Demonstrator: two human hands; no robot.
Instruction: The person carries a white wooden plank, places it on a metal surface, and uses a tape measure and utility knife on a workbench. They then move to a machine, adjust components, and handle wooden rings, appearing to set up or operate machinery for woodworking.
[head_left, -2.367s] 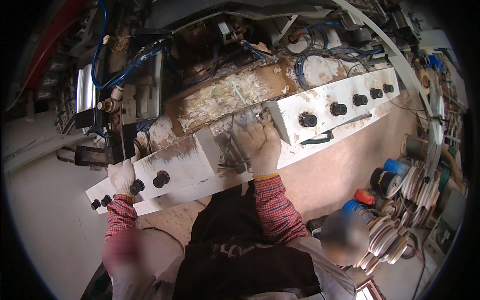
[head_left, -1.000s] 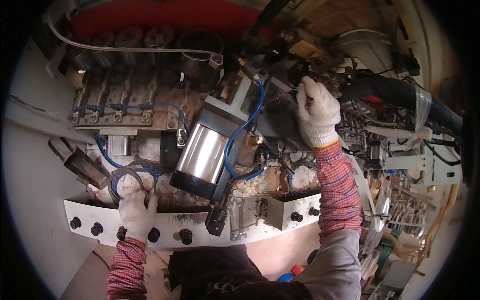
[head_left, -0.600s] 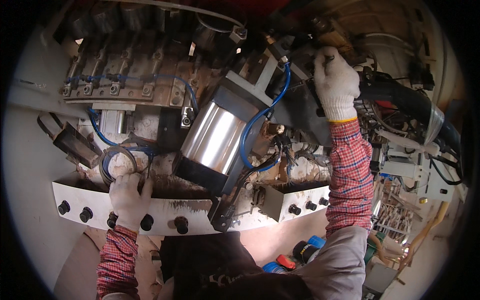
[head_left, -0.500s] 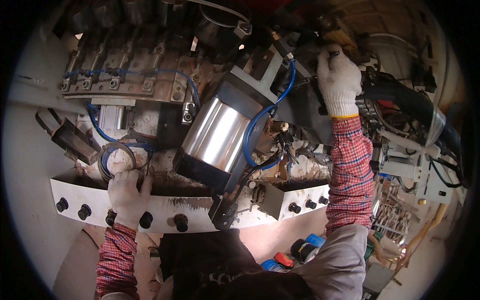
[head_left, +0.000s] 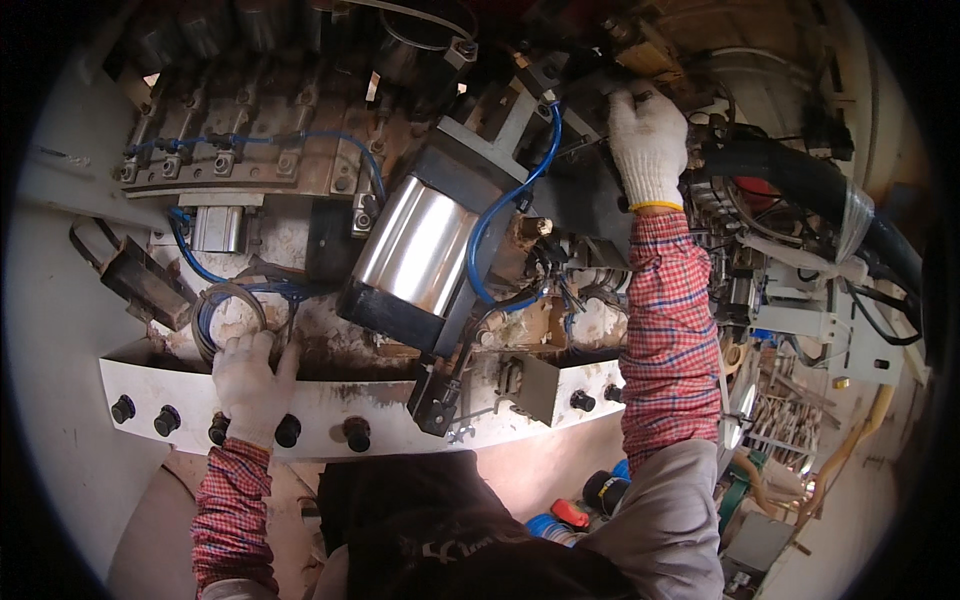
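Observation:
My left hand (head_left: 250, 388), in a white knit glove, lies over the top edge of a long white panel (head_left: 330, 402) with a row of black knobs. Its thumb is spread from the fingers, and the fingertips reach a coil of grey and blue cable (head_left: 225, 312) just behind the panel. Farther off on the right, my gloved right hand (head_left: 650, 148) is closed, fingers curled, with a small dark bit showing between them. What it grips is not clear. Left of the right forearm sits a shiny metal cylinder (head_left: 418, 248) with black ends, and a blue air hose (head_left: 476, 262) curves alongside.
A bank of metal clamps (head_left: 225, 160) runs along the back left. Thick black hose (head_left: 790, 180) and wiring crowd the right side. Below the panel lie a red object (head_left: 570, 513) and a black can-like container (head_left: 604, 492). A grey wall (head_left: 70, 330) stands left.
The view has shifted slightly, so the cylinder and right arm appear farther left. My left hand stays on the panel edge; my right hand remains closed in the same area.

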